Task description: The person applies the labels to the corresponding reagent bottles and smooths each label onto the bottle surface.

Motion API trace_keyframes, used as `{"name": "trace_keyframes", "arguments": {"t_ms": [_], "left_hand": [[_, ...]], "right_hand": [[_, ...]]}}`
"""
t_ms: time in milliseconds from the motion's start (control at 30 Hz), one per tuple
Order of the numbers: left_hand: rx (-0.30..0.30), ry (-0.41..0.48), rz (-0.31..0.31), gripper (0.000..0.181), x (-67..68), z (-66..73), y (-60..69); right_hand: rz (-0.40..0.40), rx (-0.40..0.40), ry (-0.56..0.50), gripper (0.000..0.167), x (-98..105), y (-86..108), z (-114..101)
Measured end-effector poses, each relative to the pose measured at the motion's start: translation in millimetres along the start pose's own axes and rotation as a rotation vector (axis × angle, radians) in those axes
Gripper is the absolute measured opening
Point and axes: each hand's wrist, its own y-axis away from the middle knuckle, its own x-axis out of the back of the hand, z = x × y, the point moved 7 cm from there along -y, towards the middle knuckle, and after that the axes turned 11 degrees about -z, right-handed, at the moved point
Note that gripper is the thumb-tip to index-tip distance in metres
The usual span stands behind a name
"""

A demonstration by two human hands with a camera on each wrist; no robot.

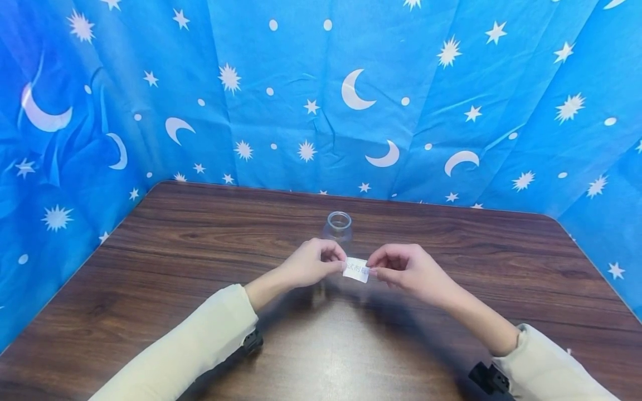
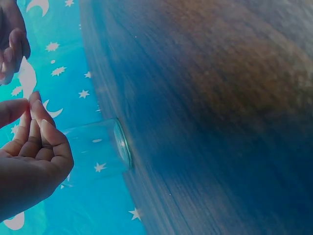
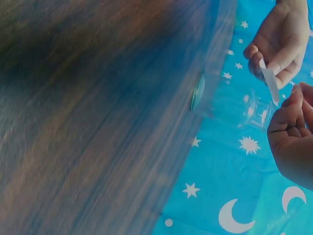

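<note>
Together, left hand (image 1: 311,264), right hand (image 1: 414,275) pinch thin rectangular label (image 1: 355,269).

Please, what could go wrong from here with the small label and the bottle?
1. The thin white rectangular label, pinched at opposite ends by the left grip and the right grip, looks curved in the left wrist view, so uneven pulling might crease or tear it.

2. The clear glass bottle with a round mouth stands upright just beyond both grips on the dark brown wood-grain table; a careless forward move could knock it over.
</note>
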Motion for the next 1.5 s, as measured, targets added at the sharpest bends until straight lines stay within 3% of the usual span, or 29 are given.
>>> {"name": "trace_keyframes", "arguments": {"t_ms": [167,567,833,1167,1500], "left_hand": [[-0.015,0.004,-0.022,0.005,-2.3,0.1,-0.2],[-0.015,0.035,-0.051,0.007,-7.4,1.3,-1.1],[-0.014,0.076,-0.068,0.008,-11.6,2.9,-1.4],[-0.011,0.071,-0.076,0.007,-11.9,2.7,-1.1],[-0.002,0.014,-0.076,0.006,-13.1,2.7,0.0]], "right_hand": [[-0.037,-0.02,-0.035,0.011,-11,-6.8,4],[-0.004,-0.032,-0.013,0.009,-18,-10.9,14],[-0.011,-0.013,-0.071,0.01,-21,-11.2,16],[-0.036,-0.011,-0.1,0.012,-22,-8.6,17],[-0.015,-0.012,-0.041,0.006,-20,-7.1,19]]}}
